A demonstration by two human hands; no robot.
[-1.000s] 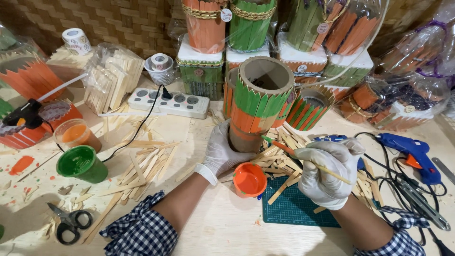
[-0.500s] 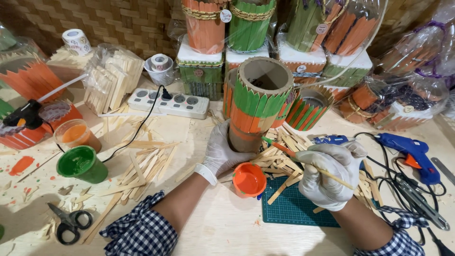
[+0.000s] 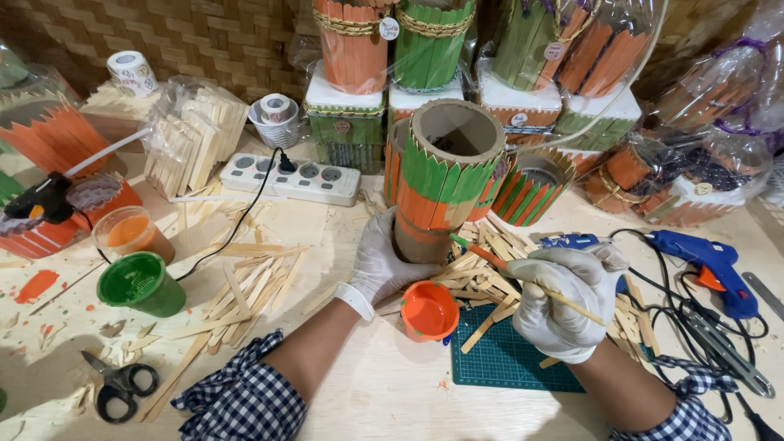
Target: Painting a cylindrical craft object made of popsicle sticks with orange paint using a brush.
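A tall cardboard tube clad in green and orange sticks stands at the table's middle. My left hand, in a white glove, grips the tube's lower part. In my gloved right hand is a thin paintbrush; its orange tip points at the tube's base. A small pot of orange paint sits between my hands. Loose wooden sticks lie piled under the brush, partly on a green cutting mat.
A green paint pot and an orange paint cup stand at the left, scissors near the front. A power strip lies behind. Two glue guns: blue right, black left. Wrapped stick-clad containers line the back.
My right hand has shifted the brush slightly left, bringing its tip nearer to the tube's base. The left hand keeps its hold on the tube.
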